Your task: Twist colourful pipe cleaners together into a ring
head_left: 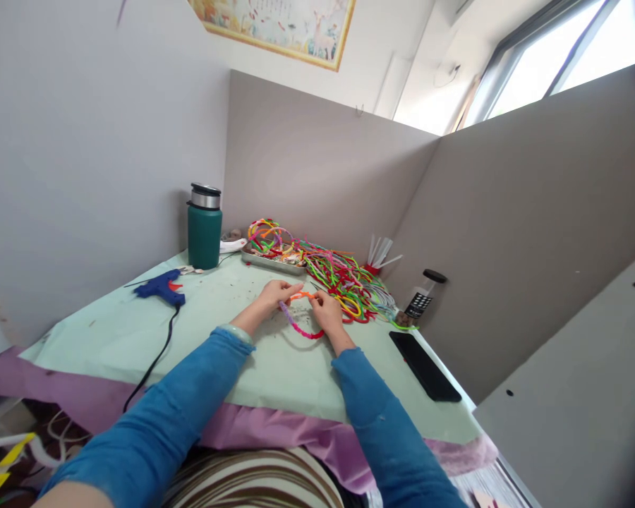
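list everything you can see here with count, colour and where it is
bent pipe cleaner: one, pink and orange, between both hands
pipe cleaner pile: many, mixed colours, at the back
tray: one, metal, under the pile's left end
tumbler: one, green, back left
glue gun: one, blue, left side
cord: one, black, from the glue gun off the front edge
phone: one, black, right edge
bottle: one, black cap, right of the pile
mat: one, pale green, under everything
left hand: one, pinching the bent pipe cleaner
right hand: one, pinching its other end
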Action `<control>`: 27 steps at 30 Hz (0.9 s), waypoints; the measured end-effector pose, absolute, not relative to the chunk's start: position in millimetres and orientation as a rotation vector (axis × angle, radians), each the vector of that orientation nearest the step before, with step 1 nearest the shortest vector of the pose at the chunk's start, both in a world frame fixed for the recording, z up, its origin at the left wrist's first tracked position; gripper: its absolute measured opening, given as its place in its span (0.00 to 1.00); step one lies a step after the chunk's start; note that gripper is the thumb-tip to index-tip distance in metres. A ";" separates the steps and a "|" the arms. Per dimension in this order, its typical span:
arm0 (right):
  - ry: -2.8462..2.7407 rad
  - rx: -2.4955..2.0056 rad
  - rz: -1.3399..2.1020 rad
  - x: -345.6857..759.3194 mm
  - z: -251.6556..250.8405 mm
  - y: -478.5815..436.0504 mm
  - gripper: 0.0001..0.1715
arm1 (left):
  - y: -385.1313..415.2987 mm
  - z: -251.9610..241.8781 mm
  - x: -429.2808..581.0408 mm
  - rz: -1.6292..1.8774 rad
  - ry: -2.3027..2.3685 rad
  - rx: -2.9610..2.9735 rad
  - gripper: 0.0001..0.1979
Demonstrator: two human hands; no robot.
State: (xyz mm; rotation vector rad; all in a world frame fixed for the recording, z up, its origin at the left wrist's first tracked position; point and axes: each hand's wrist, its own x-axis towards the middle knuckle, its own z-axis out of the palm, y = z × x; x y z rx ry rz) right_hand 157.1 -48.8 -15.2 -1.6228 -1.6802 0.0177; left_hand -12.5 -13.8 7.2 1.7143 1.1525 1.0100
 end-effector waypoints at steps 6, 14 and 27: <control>-1.689 -1.723 0.040 156.8 -13.9 -49.3 0.11 | -14.2 13.0 -15.8 1.193 1.570 1.951 0.23; -1.638 -1.820 0.043 159.0 -12.2 -49.7 0.12 | -9.8 10.5 -12.5 1.216 1.459 2.117 0.18; -1.586 -1.836 0.023 163.3 -13.2 -47.1 0.14 | -11.1 7.6 -13.0 1.120 1.316 2.224 0.13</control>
